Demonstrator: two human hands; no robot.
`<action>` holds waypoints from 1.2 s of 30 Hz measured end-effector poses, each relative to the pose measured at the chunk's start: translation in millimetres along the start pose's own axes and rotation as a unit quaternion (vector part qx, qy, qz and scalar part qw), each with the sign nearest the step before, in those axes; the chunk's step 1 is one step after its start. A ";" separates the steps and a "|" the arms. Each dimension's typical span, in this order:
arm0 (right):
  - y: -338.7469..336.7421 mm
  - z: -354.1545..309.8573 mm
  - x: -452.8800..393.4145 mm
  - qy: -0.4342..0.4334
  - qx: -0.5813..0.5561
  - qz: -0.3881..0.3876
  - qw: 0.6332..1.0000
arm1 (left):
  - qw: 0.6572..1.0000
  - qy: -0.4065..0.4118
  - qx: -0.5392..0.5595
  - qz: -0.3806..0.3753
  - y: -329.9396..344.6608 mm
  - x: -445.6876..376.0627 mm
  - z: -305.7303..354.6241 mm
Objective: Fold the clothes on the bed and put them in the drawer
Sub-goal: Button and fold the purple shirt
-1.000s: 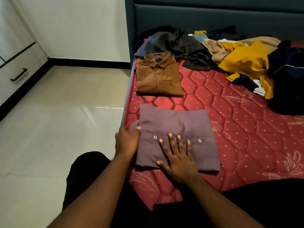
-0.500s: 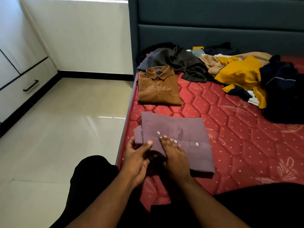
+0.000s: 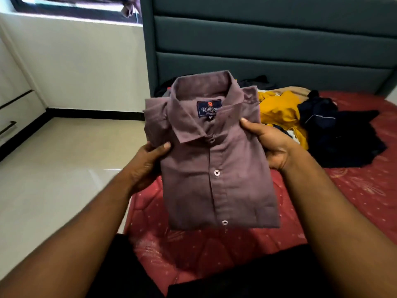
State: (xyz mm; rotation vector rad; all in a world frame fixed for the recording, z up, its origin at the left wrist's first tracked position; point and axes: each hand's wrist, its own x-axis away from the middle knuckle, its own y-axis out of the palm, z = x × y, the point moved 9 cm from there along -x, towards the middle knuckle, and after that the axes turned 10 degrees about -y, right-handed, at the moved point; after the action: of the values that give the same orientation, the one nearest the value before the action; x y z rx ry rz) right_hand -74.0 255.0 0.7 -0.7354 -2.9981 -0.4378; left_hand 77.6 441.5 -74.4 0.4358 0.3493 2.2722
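A folded purple button-up shirt (image 3: pixel 214 168) is held up in front of me above the red mattress (image 3: pixel 354 190), collar at the top and front side facing me. My left hand (image 3: pixel 148 162) grips its left edge below the collar. On the right edge, my right hand (image 3: pixel 270 145) holds it with the thumb on the front. A pile of unfolded clothes, yellow (image 3: pixel 281 112) and dark navy (image 3: pixel 335 134), lies on the bed behind the shirt. The brown folded shirt is hidden behind the purple one.
White drawers with dark handles (image 3: pixel 8 125) stand at the far left across the tiled floor (image 3: pixel 64 168). A grey-green padded headboard (image 3: pixel 268 50) rises behind the bed. My dark-trousered legs (image 3: pixel 236 280) are at the bottom, against the mattress edge.
The purple shirt lay on the mattress back side up; both hands slid under it, then lifted and turned it over so the collar and front face me. The camera tilted upward.
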 end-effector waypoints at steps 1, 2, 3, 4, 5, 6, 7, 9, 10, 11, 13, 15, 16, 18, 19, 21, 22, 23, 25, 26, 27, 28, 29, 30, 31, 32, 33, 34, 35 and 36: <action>-16.1 10.9 -11.9 0.023 0.007 0.024 0.999 | 1.000 -0.002 0.002 -0.012 6.2 -6.6 1.1; -28.6 28.1 -21.3 0.048 0.010 0.046 0.998 | 1.000 -0.017 -0.001 0.003 3.5 -12.7 -6.1; -45.5 50.8 -30.3 0.075 0.023 0.073 0.994 | 0.999 -0.039 -0.004 0.024 2.0 -19.7 -20.7; -63.0 78.4 -34.1 0.100 0.052 0.102 0.988 | 0.996 -0.074 -0.005 0.046 -5.8 -25.4 -44.3; -85.0 111.4 -33.7 0.125 0.102 0.132 0.978 | 0.991 -0.122 -0.003 0.061 -13.7 -29.4 -75.1; -102.3 142.7 -24.9 0.147 0.155 0.148 0.966 | 0.982 -0.169 -0.008 0.085 -26.0 -27.5 -105.7; -115.4 170.4 -15.9 0.164 0.195 0.156 0.954 | 0.974 -0.202 -0.011 0.107 -36.7 -23.8 -129.7; -131.3 203.4 0.8 0.157 0.209 0.188 0.947 | 0.964 -0.224 -0.004 0.142 -55.1 -19.7 -157.9; -135.4 210.4 4.6 0.145 0.198 0.207 0.947 | 0.963 -0.223 0.003 0.151 -60.9 -21.6 -163.2; -136.8 212.0 6.4 0.133 0.184 0.218 0.949 | 0.963 -0.221 0.006 0.152 -60.4 -22.0 -162.6; -130.3 214.4 2.8 0.131 0.172 0.201 0.955 | 0.965 -0.219 0.011 0.145 -57.2 -24.7 -161.2; -123.3 214.8 -1.0 0.135 0.169 0.197 0.956 | 0.964 -0.215 0.006 0.154 -53.5 -26.4 -159.8; -122.6 214.8 -4.0 0.134 0.167 0.202 0.956 | 0.963 -0.210 0.008 0.166 -54.0 -29.4 -158.4; -124.5 218.9 -15.3 0.142 0.178 0.208 0.951 | 0.961 -0.202 0.009 0.190 -58.3 -40.8 -152.6; -124.8 215.5 -20.3 0.142 0.182 0.213 0.949 | 0.961 -0.197 0.017 0.194 -58.0 -47.0 -147.9; -125.7 212.2 -33.3 0.144 0.157 0.215 0.953 | 0.964 -0.180 0.036 0.194 -56.7 -61.4 -140.1; -123.1 211.4 -38.6 0.154 0.152 0.197 0.956 | 0.966 -0.173 0.027 0.189 -54.0 -66.8 -137.8; -117.8 208.1 -45.9 0.156 0.152 0.172 0.961 | 0.969 -0.165 0.007 0.183 -52.7 -72.5 -135.3; -107.0 200.0 -59.8 0.135 0.150 0.129 0.971 | 0.972 -0.139 -0.036 0.187 -53.9 -78.0 -127.3; -103.8 197.9 -51.4 0.118 0.140 0.120 0.976 | 0.975 -0.123 -0.048 0.179 -49.7 -69.9 -129.7; -96.2 191.7 -50.6 0.097 0.122 0.114 0.981 | 0.979 -0.099 -0.046 0.174 -46.4 -68.3 -123.3; -90.1 186.4 -57.1 0.076 0.090 0.111 0.987 | 0.982 -0.069 -0.036 0.171 -46.1 -70.1 -113.0; -82.8 179.8 -63.0 0.058 0.062 0.113 0.990 | 0.983 -0.047 -0.019 0.174 -46.9 -71.3 -102.4; -77.5 170.6 -79.6 0.037 0.044 0.110 0.992 | 0.984 -0.028 -0.004 0.177 -52.1 -83.1 -87.8; -70.4 159.0 -94.6 0.019 0.035 0.106 0.994 | 0.984 -0.012 -0.002 0.180 -54.3 -92.4 -70.2; -63.6 146.3 -112.5 0.002 0.034 0.103 0.994 | 0.983 0.008 -0.011 0.185 -57.5 -104.7 -49.1; -55.9 133.7 -138.5 -0.017 0.028 0.093 0.995 | 0.982 0.033 -0.026 0.182 -61.6 -122.6 -25.5; -50.6 121.8 -160.9 -0.033 0.026 0.089 0.995 | 0.982 0.052 -0.039 0.178 -64.9 -139.3 -3.8; -44.9 111.2 -192.5 -0.047 0.024 0.080 0.995 | 0.981 0.066 -0.044 0.177 -71.8 -163.8 17.7; -39.0 99.8 -219.6 -0.058 0.019 0.073 0.995 | 0.980 0.078 -0.046 0.178 -78.1 -187.4 38.1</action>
State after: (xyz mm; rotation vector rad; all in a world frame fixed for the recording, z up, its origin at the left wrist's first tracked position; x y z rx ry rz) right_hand 107.6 150.5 -125.1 -1.0013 -3.0195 -0.3418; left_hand 263.5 357.6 -107.0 0.2913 0.2593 2.6681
